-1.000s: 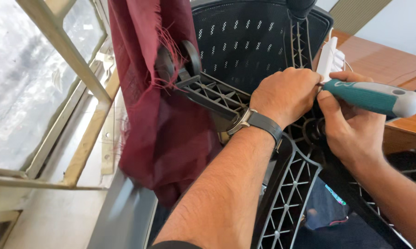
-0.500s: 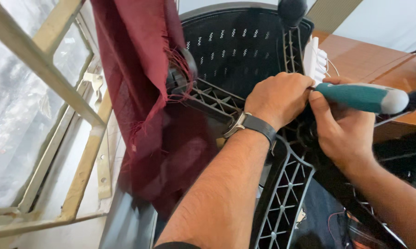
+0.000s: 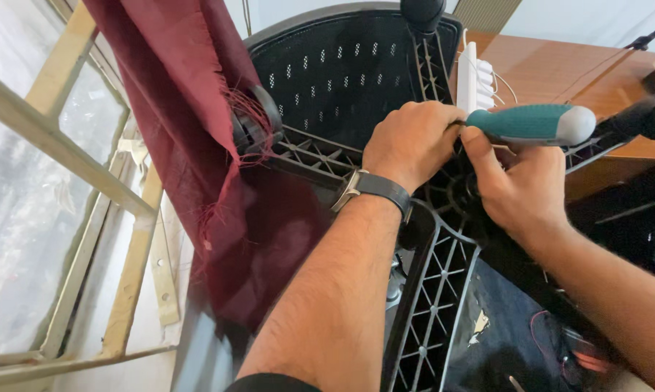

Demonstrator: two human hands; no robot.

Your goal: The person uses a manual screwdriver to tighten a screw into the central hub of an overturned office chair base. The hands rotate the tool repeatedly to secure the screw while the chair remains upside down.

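An upturned black office chair base (image 3: 433, 290) with ribbed plastic legs lies in front of me, its mesh back (image 3: 342, 72) behind it. My left hand (image 3: 411, 141), with a black wristwatch (image 3: 371, 187), is closed over the hub of the base. My right hand (image 3: 516, 185) grips a screwdriver with a teal and grey handle (image 3: 534, 123), whose shaft points left into the hub, hidden by my left hand. A black caster wheel (image 3: 251, 127) sits on the leg at the left, partly behind cloth.
A frayed maroon curtain (image 3: 189, 123) hangs against the chair at the left. Beyond it is a wooden window frame (image 3: 73, 167). A brown wooden desk (image 3: 560, 69) with a white power strip (image 3: 467, 76) stands behind the chair. Dark items and cables lie at the lower right.
The view has shifted slightly, and the chair and hands sit lower in frame. Both hands stay on the hub and the screwdriver, with the handle a little lower.
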